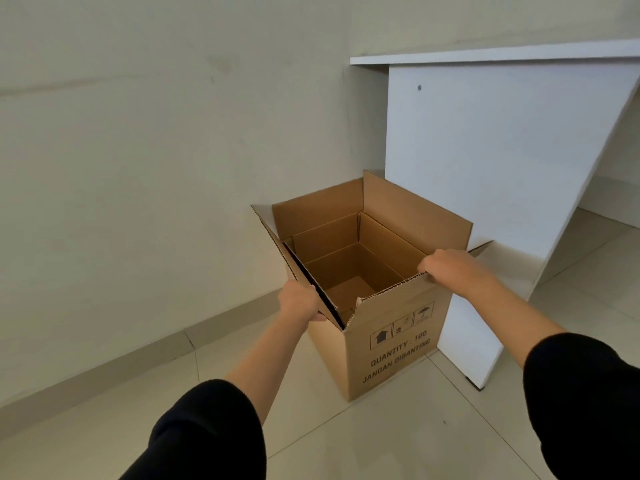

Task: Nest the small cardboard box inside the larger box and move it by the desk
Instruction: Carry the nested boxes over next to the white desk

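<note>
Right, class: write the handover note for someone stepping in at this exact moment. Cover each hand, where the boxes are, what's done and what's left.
Left hand: grip closed on the larger box's left flap.
Right hand: grip closed on the near flap's top edge, right end.
Larger box: upright on the tiled floor, flaps open, beside the white desk side panel.
Small box: open, sitting inside the larger one.
Done: nesting; box appears to be by the desk.
Left: release both hands, adjust position if needed.
</note>
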{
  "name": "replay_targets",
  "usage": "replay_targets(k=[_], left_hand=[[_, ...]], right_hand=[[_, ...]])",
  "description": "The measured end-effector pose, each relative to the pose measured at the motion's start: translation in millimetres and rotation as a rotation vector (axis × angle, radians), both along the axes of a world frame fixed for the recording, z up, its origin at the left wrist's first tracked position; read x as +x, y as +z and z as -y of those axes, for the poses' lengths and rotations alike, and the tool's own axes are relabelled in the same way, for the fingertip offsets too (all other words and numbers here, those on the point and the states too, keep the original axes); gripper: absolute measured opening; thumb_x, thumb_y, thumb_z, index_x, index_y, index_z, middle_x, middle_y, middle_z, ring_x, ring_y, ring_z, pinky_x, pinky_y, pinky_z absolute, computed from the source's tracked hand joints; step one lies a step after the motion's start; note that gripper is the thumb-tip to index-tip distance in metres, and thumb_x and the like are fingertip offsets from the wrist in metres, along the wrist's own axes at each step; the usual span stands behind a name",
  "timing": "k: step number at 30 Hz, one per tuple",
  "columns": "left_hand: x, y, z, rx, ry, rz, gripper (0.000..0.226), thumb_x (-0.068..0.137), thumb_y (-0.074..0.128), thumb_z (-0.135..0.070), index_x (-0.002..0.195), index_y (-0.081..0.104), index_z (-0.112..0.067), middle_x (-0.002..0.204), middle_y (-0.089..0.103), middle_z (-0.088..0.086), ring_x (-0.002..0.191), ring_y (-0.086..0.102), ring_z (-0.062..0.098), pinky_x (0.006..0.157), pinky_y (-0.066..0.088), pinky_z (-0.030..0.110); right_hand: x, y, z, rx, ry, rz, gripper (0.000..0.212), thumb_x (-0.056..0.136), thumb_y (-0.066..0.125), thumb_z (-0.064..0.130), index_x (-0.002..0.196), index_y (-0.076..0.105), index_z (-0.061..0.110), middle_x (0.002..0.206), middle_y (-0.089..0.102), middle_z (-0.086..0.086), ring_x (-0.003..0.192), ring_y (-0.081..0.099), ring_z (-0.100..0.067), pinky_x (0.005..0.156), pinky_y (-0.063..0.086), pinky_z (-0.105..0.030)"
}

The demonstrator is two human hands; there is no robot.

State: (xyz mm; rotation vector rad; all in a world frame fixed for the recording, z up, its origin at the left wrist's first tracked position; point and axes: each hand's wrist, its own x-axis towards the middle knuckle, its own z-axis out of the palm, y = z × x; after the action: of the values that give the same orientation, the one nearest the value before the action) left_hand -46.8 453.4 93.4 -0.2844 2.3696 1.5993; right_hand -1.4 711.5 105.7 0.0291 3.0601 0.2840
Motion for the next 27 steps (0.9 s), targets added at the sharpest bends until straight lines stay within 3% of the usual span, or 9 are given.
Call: replay_targets(k=[4, 8, 9, 11, 13, 15, 19, 23, 27], left_hand=[[-3, 3, -11, -0.048, -0.040, -0.032, 0.034, 0.094, 0.045, -0.008, 0.120, 0.053, 0.013, 0.113, 0.064, 0.030, 0.095, 0.069, 0.041, 0.074, 0.062, 0.047], [0, 10, -23, -0.191, -0.107, -0.071, 0.049, 0.100, 0.028, -0.041, 0.095, 0.057, -0.002, 0.086, 0.065, 0.016, 0.085, 0.071, 0.034, 0.073, 0.059, 0.036], [1, 10, -26, -0.172, -0.137, -0.041, 0.057, 0.098, 0.023, -0.051, 0.093, 0.057, -0.005, 0.090, 0.064, 0.015, 0.092, 0.069, 0.034, 0.075, 0.059, 0.036], [-1, 5, -32, -0.046, -0.178, 0.080, 0.072, 0.092, 0.022, -0.063, 0.126, 0.050, -0.006, 0.129, 0.055, 0.016, 0.121, 0.054, 0.037, 0.091, 0.055, 0.044], [-3, -2, -30, 0.026, -0.172, 0.084, 0.078, 0.090, 0.026, -0.066, 0.150, 0.015, -0.019, 0.156, 0.027, 0.009, 0.139, 0.034, 0.036, 0.103, 0.046, 0.052], [-5, -7, -23, 0.067, -0.162, -0.060, 0.074, 0.091, 0.025, -0.063, 0.150, -0.005, -0.031, 0.163, 0.009, 0.001, 0.147, 0.020, 0.031, 0.113, 0.032, 0.055], [-8, -1, -18, 0.251, -0.215, -0.053, 0.066, 0.092, 0.014, -0.063, 0.151, 0.001, -0.035, 0.162, 0.012, 0.001, 0.148, 0.018, 0.026, 0.117, 0.026, 0.054], [-5, 5, -19, 0.317, -0.275, -0.024, 0.060, 0.095, 0.015, -0.058, 0.150, 0.005, -0.037, 0.162, 0.011, 0.001, 0.147, 0.019, 0.028, 0.115, 0.031, 0.053], [-8, 8, -10, 0.283, -0.295, -0.069, 0.056, 0.096, 0.019, -0.056, 0.149, 0.010, -0.040, 0.161, 0.015, 0.000, 0.145, 0.024, 0.030, 0.107, 0.039, 0.051]], right_hand=[[-30, 8, 1, -0.181, -0.180, 0.084, 0.026, 0.079, 0.049, 0.001, 0.058, 0.044, 0.016, 0.061, 0.043, 0.003, 0.071, 0.049, -0.023, 0.056, 0.034, -0.025], [-33, 14, 8, 0.019, -0.040, 0.038, 0.018, 0.080, 0.057, -0.005, 0.072, 0.053, 0.010, 0.082, 0.063, -0.008, 0.111, 0.054, -0.036, 0.085, 0.041, -0.032], [-31, 12, 12, 0.031, -0.017, -0.015, 0.017, 0.081, 0.056, -0.007, 0.084, 0.059, 0.009, 0.094, 0.067, -0.010, 0.120, 0.050, -0.035, 0.103, 0.037, -0.039], [-25, -1, 18, -0.006, -0.034, -0.216, 0.044, 0.078, 0.053, -0.015, 0.115, 0.057, 0.008, 0.123, 0.060, -0.014, 0.129, 0.042, -0.032, 0.118, 0.012, -0.052], [-10, -23, 28, -0.188, -0.103, -0.493, 0.074, 0.073, 0.050, -0.025, 0.136, 0.041, 0.012, 0.153, 0.026, -0.016, 0.144, 0.015, -0.035, 0.117, 0.008, -0.056], [8, -43, 41, -0.584, -0.278, -0.658, 0.086, 0.076, 0.051, -0.022, 0.145, 0.024, 0.022, 0.160, -0.005, -0.008, 0.146, -0.004, -0.031, 0.117, 0.016, -0.055], [16, -23, 78, -1.168, -0.447, -0.682, 0.067, 0.097, 0.040, 0.005, 0.151, 0.003, 0.023, 0.157, -0.024, 0.003, 0.136, -0.011, 0.001, 0.112, 0.005, -0.024], [-1, -1, 76, -1.182, -0.471, -0.532, 0.059, 0.098, 0.035, 0.042, 0.150, 0.016, 0.020, 0.157, -0.023, 0.005, 0.146, -0.008, -0.013, 0.117, 0.011, -0.036], [-5, -7, 70, -1.018, -0.442, -0.476, 0.075, 0.091, 0.048, 0.048, 0.151, 0.013, 0.019, 0.158, -0.021, 0.000, 0.147, -0.005, -0.021, 0.116, 0.018, -0.039]])
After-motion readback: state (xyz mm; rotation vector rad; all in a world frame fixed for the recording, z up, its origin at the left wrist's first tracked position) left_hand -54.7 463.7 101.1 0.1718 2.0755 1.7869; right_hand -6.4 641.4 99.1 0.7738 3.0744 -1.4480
